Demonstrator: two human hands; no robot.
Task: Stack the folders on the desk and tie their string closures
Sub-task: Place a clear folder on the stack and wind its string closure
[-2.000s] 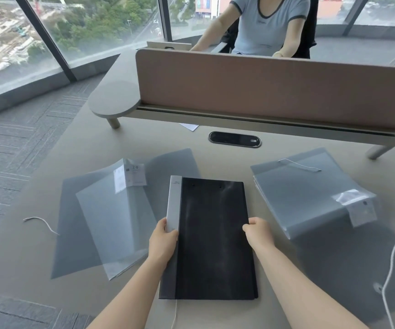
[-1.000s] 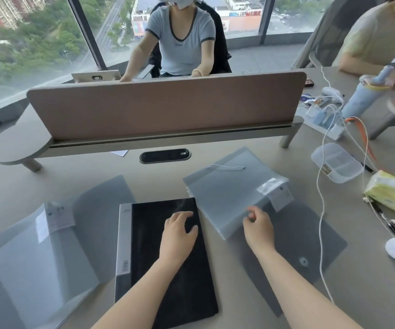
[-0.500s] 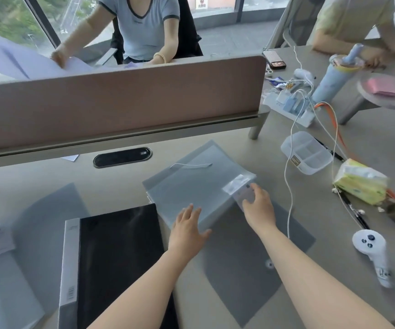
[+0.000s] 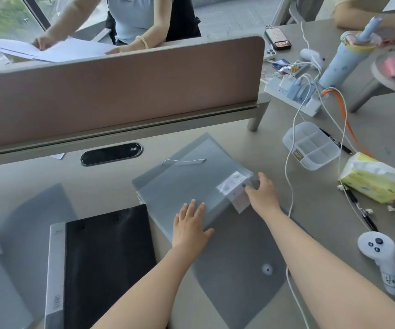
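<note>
A translucent grey folder lies on the desk at the centre, its flap open toward me with a round button on it. A white string lies loose on its far part. My left hand rests flat on the folder's near edge, fingers apart. My right hand grips the folder's right corner beside the white label. A black folder with a grey spine lies to the left. Another translucent folder shows at the far left edge.
A brown desk divider runs across the back, with a person handling papers behind it. To the right lie a clear compartment box, a tissue pack, a white cable, a power strip, a blue tumbler and a white controller.
My view has swung right from the black folder to the translucent folder. Both hands left the black folder; the left now lies flat on the translucent folder and the right holds its corner.
</note>
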